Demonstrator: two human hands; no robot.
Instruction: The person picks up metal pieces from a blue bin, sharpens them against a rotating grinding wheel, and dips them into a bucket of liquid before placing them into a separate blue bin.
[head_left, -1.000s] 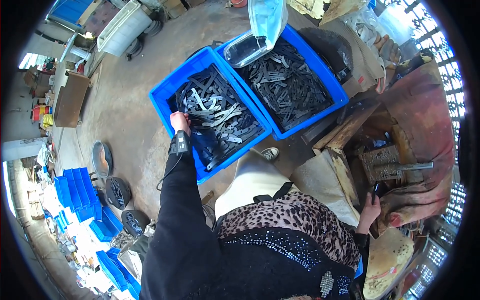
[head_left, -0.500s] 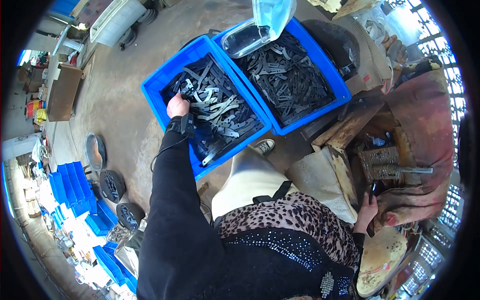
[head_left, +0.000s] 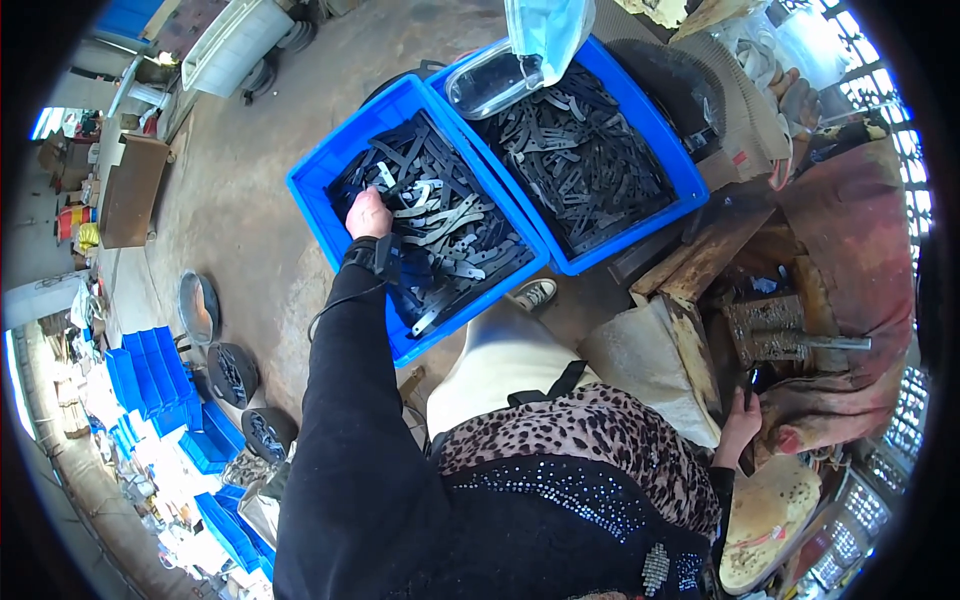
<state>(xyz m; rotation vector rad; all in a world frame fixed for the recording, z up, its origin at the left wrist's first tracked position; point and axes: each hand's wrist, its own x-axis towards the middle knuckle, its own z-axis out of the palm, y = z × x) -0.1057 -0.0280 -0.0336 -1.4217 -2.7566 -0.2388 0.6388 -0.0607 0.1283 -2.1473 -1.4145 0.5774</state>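
Observation:
My left hand (head_left: 369, 214) reaches into the left blue bin (head_left: 318, 215), over a heap of flat, curved metal strips (head_left: 440, 215), some dark and some shiny. Its fingers are curled together, and a bright strip (head_left: 387, 175) shows at the fingertips. Most of its grip is hidden by the back of the hand. Lower right, my right hand (head_left: 741, 422) is closed around a narrow dark strip (head_left: 752, 382) that points upward beside a metal block (head_left: 765, 325) with a rod on the wooden bench. The lower part of that strip is hidden in the fingers.
A second blue bin (head_left: 690, 200) of similar strips adjoins the first; a clear plastic case (head_left: 490, 85) and pale blue mask (head_left: 550, 35) overlap its far corner. Stained cloth (head_left: 850, 270) drapes the bench. Black round tubs (head_left: 232, 375) and stacked blue trays (head_left: 150, 375) stand left.
My left hand has shifted slightly right over the heap, and a bright strip now shows at its fingertips. My right hand stays almost in place, still holding the dark strip.

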